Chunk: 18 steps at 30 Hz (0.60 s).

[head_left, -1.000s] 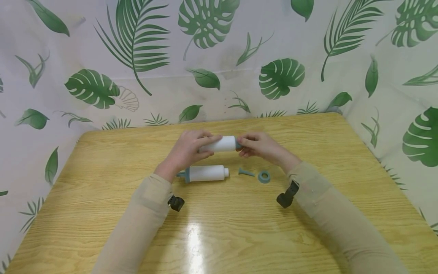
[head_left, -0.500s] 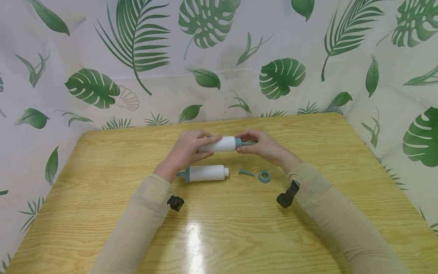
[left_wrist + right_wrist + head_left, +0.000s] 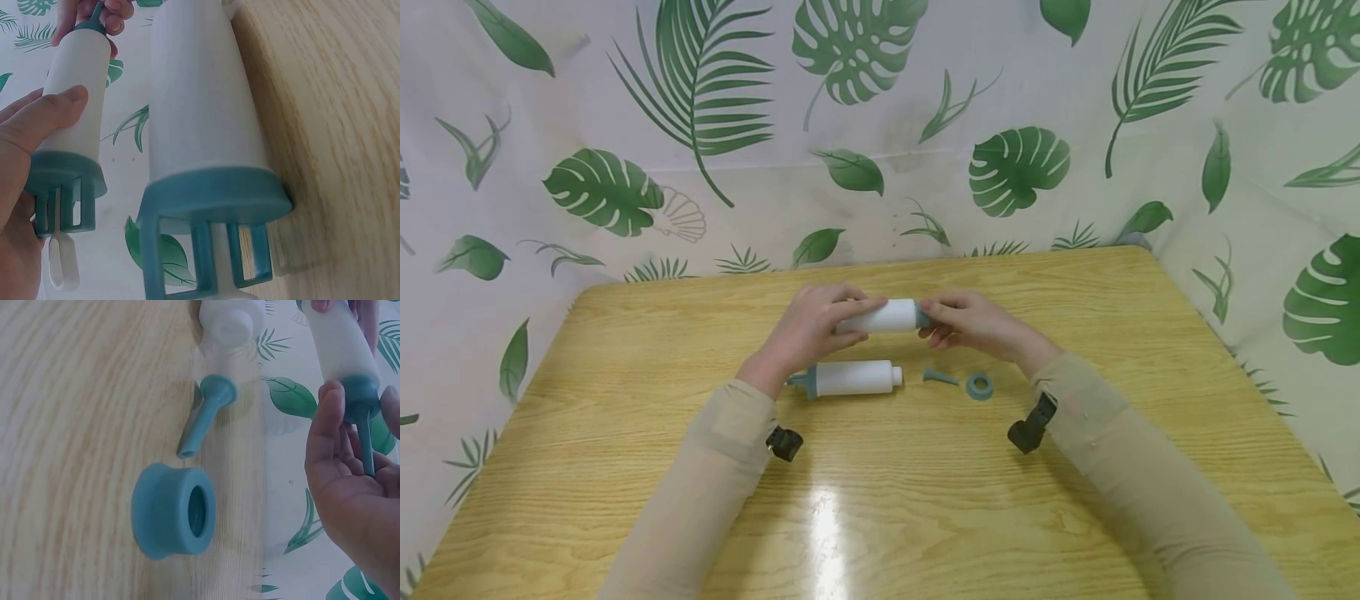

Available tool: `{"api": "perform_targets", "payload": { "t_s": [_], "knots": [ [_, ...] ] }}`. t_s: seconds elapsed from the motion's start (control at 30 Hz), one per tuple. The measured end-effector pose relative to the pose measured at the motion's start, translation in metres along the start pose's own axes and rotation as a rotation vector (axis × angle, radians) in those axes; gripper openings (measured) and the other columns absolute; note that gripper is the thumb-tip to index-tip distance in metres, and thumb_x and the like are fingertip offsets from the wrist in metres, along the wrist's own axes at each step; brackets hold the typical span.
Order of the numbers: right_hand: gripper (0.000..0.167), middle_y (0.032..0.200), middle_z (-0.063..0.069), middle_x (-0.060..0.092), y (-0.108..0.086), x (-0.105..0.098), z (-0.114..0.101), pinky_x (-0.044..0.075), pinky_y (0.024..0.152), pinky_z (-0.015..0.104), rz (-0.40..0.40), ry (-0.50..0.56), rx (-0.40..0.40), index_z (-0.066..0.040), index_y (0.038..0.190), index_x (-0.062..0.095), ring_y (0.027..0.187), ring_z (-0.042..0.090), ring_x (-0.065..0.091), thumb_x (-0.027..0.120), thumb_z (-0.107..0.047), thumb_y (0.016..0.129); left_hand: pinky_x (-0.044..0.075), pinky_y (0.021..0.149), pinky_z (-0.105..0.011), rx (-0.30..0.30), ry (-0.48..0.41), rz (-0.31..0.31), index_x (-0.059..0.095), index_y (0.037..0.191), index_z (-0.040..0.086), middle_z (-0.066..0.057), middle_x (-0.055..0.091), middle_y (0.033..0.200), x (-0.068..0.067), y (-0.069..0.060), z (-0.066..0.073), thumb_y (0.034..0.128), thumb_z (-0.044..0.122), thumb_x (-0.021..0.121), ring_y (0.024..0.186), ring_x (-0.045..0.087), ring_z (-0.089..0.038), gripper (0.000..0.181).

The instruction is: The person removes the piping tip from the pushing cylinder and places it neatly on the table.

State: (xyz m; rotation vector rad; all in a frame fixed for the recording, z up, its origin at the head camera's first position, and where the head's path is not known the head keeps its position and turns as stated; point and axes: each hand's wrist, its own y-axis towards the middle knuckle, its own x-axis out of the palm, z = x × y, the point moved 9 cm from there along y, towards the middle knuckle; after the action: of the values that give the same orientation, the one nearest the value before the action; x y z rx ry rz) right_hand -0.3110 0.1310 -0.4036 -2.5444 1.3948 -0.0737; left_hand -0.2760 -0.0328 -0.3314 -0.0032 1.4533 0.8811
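Note:
My left hand grips the white barrel of a pastry syringe, held level above the table. In the left wrist view its slotted teal end cap and a white loop handle hang below that hand. At the barrel's other end, my right hand pinches the teal collar between fingers and thumb. A thin teal nozzle sticks out of this collar toward the palm. A second white syringe lies nearer on the table, its narrow white neck uncovered.
Right of the second syringe, a loose teal nozzle and a loose teal collar lie on the wooden table. A leaf-printed cloth hangs behind the table's far edge.
My right hand's fingers have opened around the collar and then closed on it again, covering the nozzle in the head view. My left hand and the syringe have stayed in place.

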Motion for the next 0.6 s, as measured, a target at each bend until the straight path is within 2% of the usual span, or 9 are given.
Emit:
{"api": "perform_targets", "payload": {
  "t_s": [0.3,0.5,0.6],
  "knots": [
    [0.035,0.107,0.017,0.056,-0.0001,0.0003,-0.0019,0.043,0.096,0.051,-0.009,-0.005,-0.040,0.007,0.121,0.051,0.092,0.025,0.057,0.052,-0.021,0.100,0.049,0.082,-0.040,-0.009,-0.022,0.000,0.065,0.125,0.014,-0.007,0.066,0.109,-0.0007,-0.0002,-0.0021,0.0747,0.014,0.083,0.093,0.062,-0.024,0.053],
    [0.036,0.114,0.019,0.054,-0.0011,0.0016,-0.0030,0.041,0.098,0.052,-0.013,-0.033,-0.056,0.005,0.127,0.047,0.109,0.045,0.049,0.054,-0.015,0.099,0.048,0.084,-0.039,-0.016,-0.031,-0.022,0.065,0.125,0.015,-0.007,0.066,0.111,0.0001,0.0001,-0.0028,0.0776,0.018,0.081,0.095,0.062,-0.024,0.050],
    [0.037,0.120,0.021,0.052,-0.0022,0.0021,-0.0034,0.041,0.099,0.051,-0.016,-0.050,-0.063,0.004,0.129,0.046,0.115,0.049,0.045,0.056,-0.014,0.098,0.049,0.082,-0.039,-0.014,-0.037,-0.027,0.065,0.125,0.014,-0.007,0.066,0.110,0.0005,0.0000,-0.0026,0.0775,0.018,0.081,0.095,0.062,-0.023,0.050]
  ]
}}
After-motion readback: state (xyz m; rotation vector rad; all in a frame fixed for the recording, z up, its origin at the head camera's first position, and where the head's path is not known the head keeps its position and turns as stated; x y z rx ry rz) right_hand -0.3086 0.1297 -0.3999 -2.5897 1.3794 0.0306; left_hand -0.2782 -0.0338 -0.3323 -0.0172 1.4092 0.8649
